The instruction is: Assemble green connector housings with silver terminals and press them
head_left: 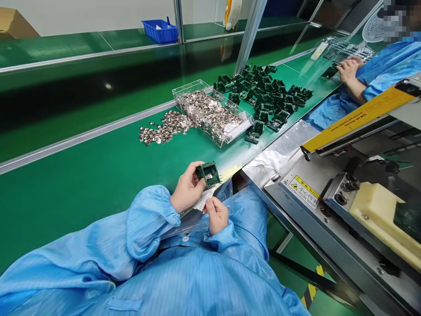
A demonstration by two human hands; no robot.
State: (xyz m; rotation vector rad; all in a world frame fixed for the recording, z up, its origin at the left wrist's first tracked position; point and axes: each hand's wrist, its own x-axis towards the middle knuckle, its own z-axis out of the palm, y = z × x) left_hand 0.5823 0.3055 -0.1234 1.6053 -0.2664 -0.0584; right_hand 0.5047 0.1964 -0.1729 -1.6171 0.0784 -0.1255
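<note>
The person's left hand [188,186] grips a small square dark green part [208,173], its fingers curled together around the part's edge; the right hand [217,215] sits just below, with thumb and fingertips pinched together on a strip of silver pieces [204,197]; the strip's upper end lies just under the green part; both hands are held in front of the person's blue coat [158,281], over a clear plastic bag [194,226] and close to the edge of a green workbench [66,210].

Farther along the bench, a clear plastic box [190,87] is heaped with small silver pieces; a loose pile of silver pieces [164,129] lies just beside it; a large scatter of dark green parts [269,94] spreads beyond the box; at the far right, a co-worker's hand [348,70] rests on a clear tray [342,50] near those parts, with a blue sleeve [388,70] behind it; a metal machine [296,206] with a yellow warning label [304,191] stands to the person's right; a blue crate [159,30] sits on a farther bench [55,48].
</note>
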